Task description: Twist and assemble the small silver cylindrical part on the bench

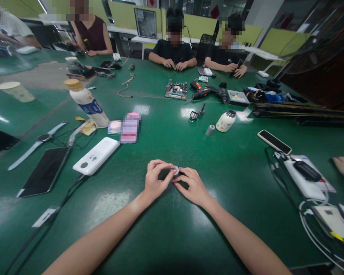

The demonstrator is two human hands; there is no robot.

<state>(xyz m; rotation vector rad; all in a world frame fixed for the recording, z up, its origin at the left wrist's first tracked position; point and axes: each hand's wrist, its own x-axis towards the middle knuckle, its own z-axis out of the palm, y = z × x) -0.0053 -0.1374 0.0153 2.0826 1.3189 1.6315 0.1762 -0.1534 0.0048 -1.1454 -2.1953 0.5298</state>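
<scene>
My left hand (157, 177) and my right hand (192, 184) meet over the middle of the green table. Between their fingertips is a small round pale piece (176, 170), light on top; its exact kind is too small to make out. The fingers of both hands close on it from either side and hide part of it. Farther off stand a small grey cylinder (210, 130) and a cream bottle (226, 121) with a printed pattern and a bare metal neck. Beside them lie a metal piece with a ring (193, 115) and a dark narrow part (202, 109).
On the left are a white power bank (96, 156), a dark tablet (45, 172), a watch (43, 138) and a drink bottle (87, 105). A phone (274, 141) and cables lie right. Power drills (200, 93) and a circuit board (176, 90) lie beyond, before several seated people.
</scene>
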